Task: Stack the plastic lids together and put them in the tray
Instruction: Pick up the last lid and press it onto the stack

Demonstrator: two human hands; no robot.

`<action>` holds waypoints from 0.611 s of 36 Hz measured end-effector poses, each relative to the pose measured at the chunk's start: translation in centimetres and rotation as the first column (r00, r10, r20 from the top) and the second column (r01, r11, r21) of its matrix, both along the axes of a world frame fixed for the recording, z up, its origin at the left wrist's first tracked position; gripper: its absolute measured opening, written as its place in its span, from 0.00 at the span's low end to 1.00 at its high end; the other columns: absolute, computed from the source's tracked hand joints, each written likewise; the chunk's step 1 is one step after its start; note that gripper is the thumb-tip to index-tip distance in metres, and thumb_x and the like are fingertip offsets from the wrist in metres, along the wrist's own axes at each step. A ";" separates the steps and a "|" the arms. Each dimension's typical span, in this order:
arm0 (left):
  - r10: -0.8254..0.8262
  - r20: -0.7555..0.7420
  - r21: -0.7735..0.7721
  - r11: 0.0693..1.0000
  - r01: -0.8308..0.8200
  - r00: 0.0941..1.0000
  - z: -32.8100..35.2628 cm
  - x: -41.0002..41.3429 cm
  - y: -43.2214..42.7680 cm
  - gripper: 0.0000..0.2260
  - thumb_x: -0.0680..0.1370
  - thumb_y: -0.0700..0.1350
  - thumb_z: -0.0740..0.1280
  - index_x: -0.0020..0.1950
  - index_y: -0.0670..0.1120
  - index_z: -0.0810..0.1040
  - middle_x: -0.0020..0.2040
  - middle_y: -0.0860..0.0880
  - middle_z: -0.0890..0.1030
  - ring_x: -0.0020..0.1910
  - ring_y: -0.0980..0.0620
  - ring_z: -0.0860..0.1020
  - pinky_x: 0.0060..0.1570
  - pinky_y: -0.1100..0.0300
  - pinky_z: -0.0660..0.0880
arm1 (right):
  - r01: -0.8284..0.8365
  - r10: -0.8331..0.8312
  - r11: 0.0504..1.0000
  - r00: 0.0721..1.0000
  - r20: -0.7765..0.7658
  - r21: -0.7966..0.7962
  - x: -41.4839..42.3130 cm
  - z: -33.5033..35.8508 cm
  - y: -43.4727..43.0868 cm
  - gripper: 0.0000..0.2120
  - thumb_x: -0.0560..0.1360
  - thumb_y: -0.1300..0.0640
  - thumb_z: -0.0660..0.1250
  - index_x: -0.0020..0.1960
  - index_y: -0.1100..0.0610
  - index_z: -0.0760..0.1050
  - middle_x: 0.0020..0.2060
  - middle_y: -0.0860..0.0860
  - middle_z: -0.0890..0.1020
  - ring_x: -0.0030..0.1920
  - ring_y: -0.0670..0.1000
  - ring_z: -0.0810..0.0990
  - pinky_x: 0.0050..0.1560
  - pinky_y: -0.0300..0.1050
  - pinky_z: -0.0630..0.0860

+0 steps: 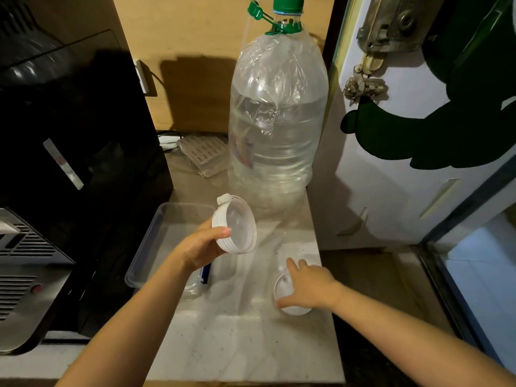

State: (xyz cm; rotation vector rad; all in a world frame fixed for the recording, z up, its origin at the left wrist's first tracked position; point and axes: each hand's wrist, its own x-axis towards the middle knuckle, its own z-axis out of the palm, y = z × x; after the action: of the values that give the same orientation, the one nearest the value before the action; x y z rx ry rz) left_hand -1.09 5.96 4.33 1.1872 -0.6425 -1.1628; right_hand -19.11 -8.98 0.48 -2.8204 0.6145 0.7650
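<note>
Beside the clear rectangular plastic tray [145,241], left hand [199,247] grips a white round plastic lid [237,227] (raised, tilted); right hand [305,286] spreads loosely over another white lid [282,286].

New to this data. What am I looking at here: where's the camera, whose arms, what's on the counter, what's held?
There is no robot: a person works with bare hands, and the one wide-angle camera sits on their head, looking down.

The left hand holds a stack of white plastic lids in its grip, lifted beside a clear tray. The right hand rests on another lid lying on the marble counter; whether the fingers have closed on it cannot be told.

Behind stands a large water bottle with a green cap. A dark appliance stands at the left.
</note>
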 end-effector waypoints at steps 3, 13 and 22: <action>0.010 0.004 0.008 1.000 -0.010 1.000 0.3 -0.6 0.4 0.44 0.47 0.59 0.79 0.59 0.50 0.68 0.52 0.45 0.73 0.49 0.49 0.75 0.40 0.60 0.78 | 0.018 -0.018 1.000 1.000 -0.006 -0.018 -0.4 -1.2 1.1 0.52 0.66 0.29 0.62 0.75 0.58 0.44 0.71 0.62 0.61 0.63 0.61 0.72 0.56 0.52 0.74; 0.016 0.036 0.019 1.000 -0.017 0.999 0.6 -1.7 1.7 0.43 0.47 0.60 0.79 0.58 0.52 0.68 0.53 0.46 0.72 0.50 0.49 0.74 0.43 0.58 0.79 | 0.035 -0.036 0.997 0.999 -0.009 -0.068 -0.1 -2.0 2.3 0.50 0.67 0.32 0.64 0.75 0.56 0.43 0.72 0.61 0.58 0.62 0.61 0.73 0.54 0.49 0.74; 0.014 0.033 0.002 1.000 -0.014 0.999 1.3 -1.9 1.9 0.43 0.47 0.59 0.79 0.59 0.52 0.68 0.53 0.45 0.72 0.50 0.48 0.74 0.43 0.59 0.79 | 0.032 -0.028 0.996 0.998 0.048 -0.080 0.5 -0.3 1.4 0.48 0.66 0.32 0.65 0.75 0.52 0.46 0.70 0.59 0.62 0.62 0.62 0.72 0.56 0.50 0.71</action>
State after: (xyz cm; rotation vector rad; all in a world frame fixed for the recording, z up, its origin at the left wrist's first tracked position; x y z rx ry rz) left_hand -2.99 7.87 5.60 1.2130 -0.6568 -1.1350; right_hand -18.64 -7.56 0.21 -2.8861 0.6939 0.6813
